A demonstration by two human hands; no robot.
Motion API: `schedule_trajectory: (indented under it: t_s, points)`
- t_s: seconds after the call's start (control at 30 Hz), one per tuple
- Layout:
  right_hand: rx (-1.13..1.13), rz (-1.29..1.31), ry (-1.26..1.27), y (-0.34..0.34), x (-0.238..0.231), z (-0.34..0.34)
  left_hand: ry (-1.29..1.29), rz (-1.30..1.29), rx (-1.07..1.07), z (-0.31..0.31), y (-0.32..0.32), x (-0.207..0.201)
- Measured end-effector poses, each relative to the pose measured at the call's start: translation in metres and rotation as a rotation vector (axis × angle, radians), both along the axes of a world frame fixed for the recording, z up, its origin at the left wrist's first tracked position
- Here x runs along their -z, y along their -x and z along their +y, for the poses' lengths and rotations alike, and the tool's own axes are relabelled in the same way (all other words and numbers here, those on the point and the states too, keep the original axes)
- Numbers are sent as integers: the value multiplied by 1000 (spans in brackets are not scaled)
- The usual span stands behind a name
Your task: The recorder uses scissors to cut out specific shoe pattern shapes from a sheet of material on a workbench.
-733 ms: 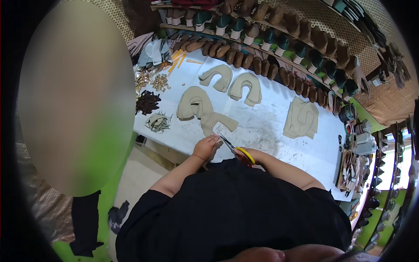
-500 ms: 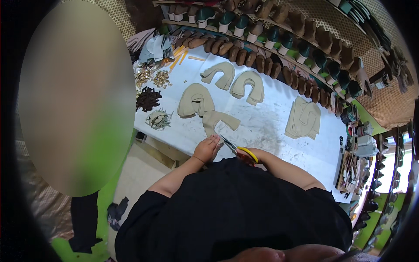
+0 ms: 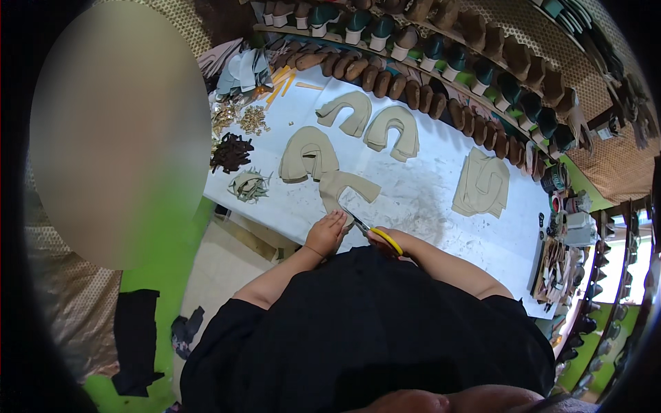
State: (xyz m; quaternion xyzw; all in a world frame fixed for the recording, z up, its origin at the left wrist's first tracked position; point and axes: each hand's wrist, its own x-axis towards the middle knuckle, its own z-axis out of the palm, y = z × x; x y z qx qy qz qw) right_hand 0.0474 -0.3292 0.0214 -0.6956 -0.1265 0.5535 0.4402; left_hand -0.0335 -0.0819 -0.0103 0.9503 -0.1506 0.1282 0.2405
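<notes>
My left hand (image 3: 326, 235) is closed on the lower end of a curved beige leather-like piece (image 3: 358, 183) at the table's near edge. In my right hand (image 3: 394, 238) is a pair of scissors (image 3: 359, 224) with a yellow handle. Their blades point up and left, touching or very near the piece's edge beside my left fingertips. Just beyond, a horseshoe-shaped beige stack (image 3: 297, 155) meets the piece's upper left end. Two more curved stacks, one left (image 3: 356, 124) and one right (image 3: 407, 134), lie farther back.
A beige stack (image 3: 480, 186) lies at the right of the white table (image 3: 430, 182). Along the left edge are green-grey scraps (image 3: 249, 186), dark brown bits (image 3: 232, 153) and gold-coloured hardware (image 3: 254, 120). Shoe lasts (image 3: 413, 101) line the back; tools and jars crowd the right edge.
The scissors' yellow handle has turned and shifted slightly down and left, and the blades look closer together. My left hand stays at the piece's end.
</notes>
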Motion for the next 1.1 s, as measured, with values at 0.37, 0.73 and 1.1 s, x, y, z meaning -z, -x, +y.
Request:
schedule_trajectory:
  t_s: [0.37,0.73,1.1]
  points:
    - [-49,-91,43,2,-19,-1,-35,-9,0,0,-1,-1]
    - [-77,-256,138,8,-20,5,-11,-20,3,1,-1,4]
    - [-17,-193,86,11,-19,0,13,-56,24,1,0,2]
